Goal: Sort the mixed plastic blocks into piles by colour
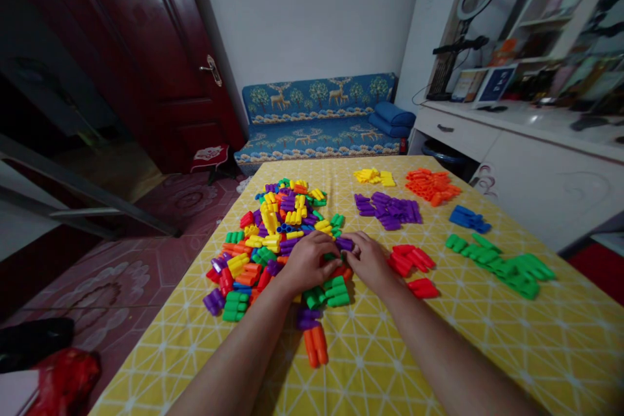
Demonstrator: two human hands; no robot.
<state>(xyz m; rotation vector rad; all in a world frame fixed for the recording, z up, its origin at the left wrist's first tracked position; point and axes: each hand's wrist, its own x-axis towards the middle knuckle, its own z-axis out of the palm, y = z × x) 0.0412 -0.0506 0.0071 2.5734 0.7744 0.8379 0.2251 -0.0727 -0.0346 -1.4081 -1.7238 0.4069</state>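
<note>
A mixed pile of plastic toy building blocks (270,240) in several colours, shaped like joined tubes, lies on the left half of the table. My left hand (309,261) is at the pile's right edge, its fingers curled down among the blocks; what they grip, if anything, is hidden. Close beside it, my right hand (364,260) has its thumb and fingers closed around a purple block (344,244). Green blocks (337,291) lie just below my left hand, and an orange block (316,346) lies nearer to me. Red blocks (410,260) are right of my right hand.
Sorted groups lie on the right side of the yellow patterned tablecloth (390,357): purple blocks (389,209), yellow blocks (374,177), orange blocks (431,186), blue blocks (468,218) and green blocks (502,266). Beyond are a blue sofa (316,136) and a white dresser (541,162).
</note>
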